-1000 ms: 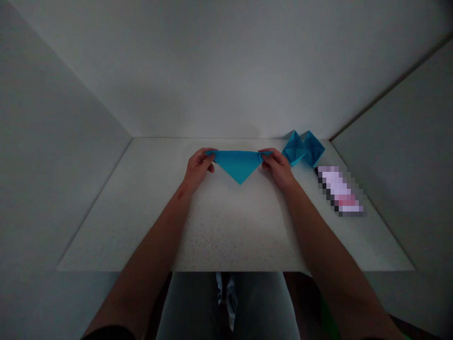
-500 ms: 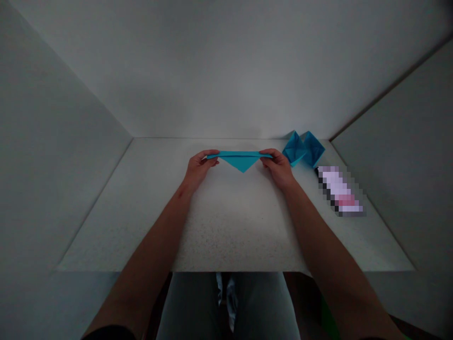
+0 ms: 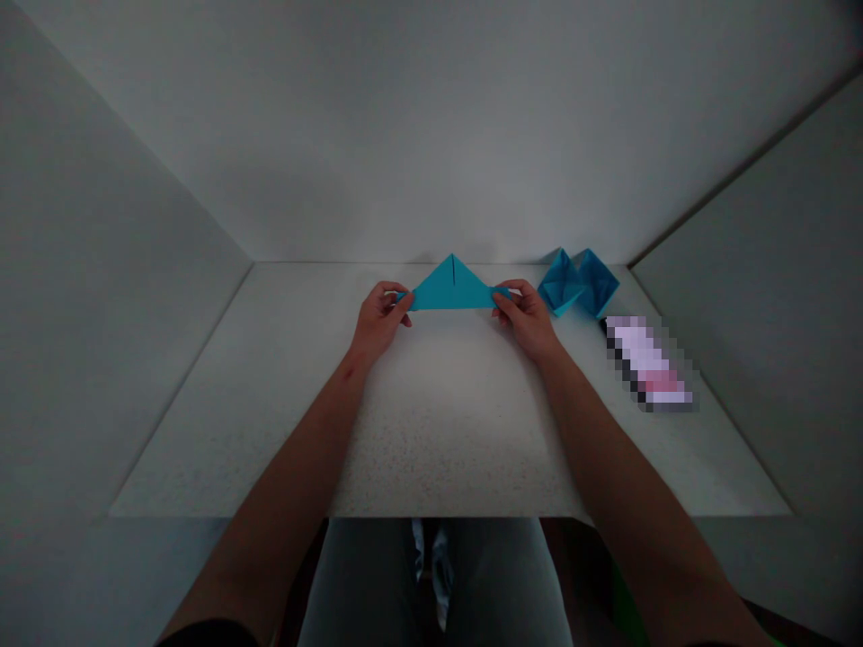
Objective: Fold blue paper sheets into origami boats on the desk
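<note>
A folded sheet of blue paper (image 3: 450, 289) is stretched between my two hands near the back of the white table. Its peak points away from me, with a short dark line running down from the tip, and its long straight edge faces me. My left hand (image 3: 378, 314) pinches the left end between thumb and fingers. At the opposite end, my right hand (image 3: 527, 316) grips the narrow right tip the same way. Beyond my right hand stand two folded blue paper shapes (image 3: 561, 283) side by side, their points upward.
A phone (image 3: 647, 364) with a blurred screen lies on the right side of the white table (image 3: 445, 431). A pale wall (image 3: 431, 126) rises behind the tabletop, with panels on the left and right. My legs are below the front edge.
The blue paper has turned over in my hands: its point faced me before and now faces away. Both hands keep hold of its ends and have barely shifted.
</note>
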### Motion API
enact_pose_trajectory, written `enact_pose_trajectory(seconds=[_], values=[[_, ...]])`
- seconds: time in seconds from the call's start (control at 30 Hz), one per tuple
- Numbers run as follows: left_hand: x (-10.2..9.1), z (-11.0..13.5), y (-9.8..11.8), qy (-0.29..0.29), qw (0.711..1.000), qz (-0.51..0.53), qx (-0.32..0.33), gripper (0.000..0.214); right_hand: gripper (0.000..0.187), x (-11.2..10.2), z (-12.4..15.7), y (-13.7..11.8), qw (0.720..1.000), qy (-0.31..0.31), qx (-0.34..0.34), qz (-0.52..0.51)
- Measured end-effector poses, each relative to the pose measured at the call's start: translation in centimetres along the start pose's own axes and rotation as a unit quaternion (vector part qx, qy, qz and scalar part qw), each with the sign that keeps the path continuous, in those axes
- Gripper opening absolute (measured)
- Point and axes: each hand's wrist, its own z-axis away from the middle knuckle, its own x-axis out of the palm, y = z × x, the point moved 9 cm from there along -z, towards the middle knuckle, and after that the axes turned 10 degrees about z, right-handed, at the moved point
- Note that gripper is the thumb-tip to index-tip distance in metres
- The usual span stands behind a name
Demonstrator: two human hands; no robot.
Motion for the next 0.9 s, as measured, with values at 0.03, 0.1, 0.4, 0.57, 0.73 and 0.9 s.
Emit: enact_pose_trajectory(seconds=[0.03,0.1,0.4,0.57,0.73,0.9], values=[[0.0,0.0,0.0,0.001,1.0,-0.001,0.002,0.048,0.059,-0.1,0.0,0.0,1.0,0.003,-0.002,-0.002],[0.1,0.0,0.1,-0.003,1.0,0.003,0.007,0.049,0.058,-0.2,-0.1,0.2,1.0,0.01,-0.003,-0.003],[0.4,0.1,-0.9,-0.03,1.0,0.007,-0.002,0.053,0.061,-0.9,-0.3,0.7,0.999,0.043,0.011,-0.004],[0.2,-0.1,-1.0,-0.027,1.0,-0.001,0.008,0.05,0.052,-0.7,-0.1,0.2,0.999,0.039,0.002,0.011],[-0.5,-0.2,-0.6,0.0,1.0,-0.011,0.017,0.044,0.047,-0.7,0.2,0.4,0.999,0.034,0.008,0.04],[-0.3,0.0,-0.2,-0.008,1.0,-0.025,0.013,0.04,0.046,-1.0,0.1,0.6,0.998,0.037,0.01,0.051]])
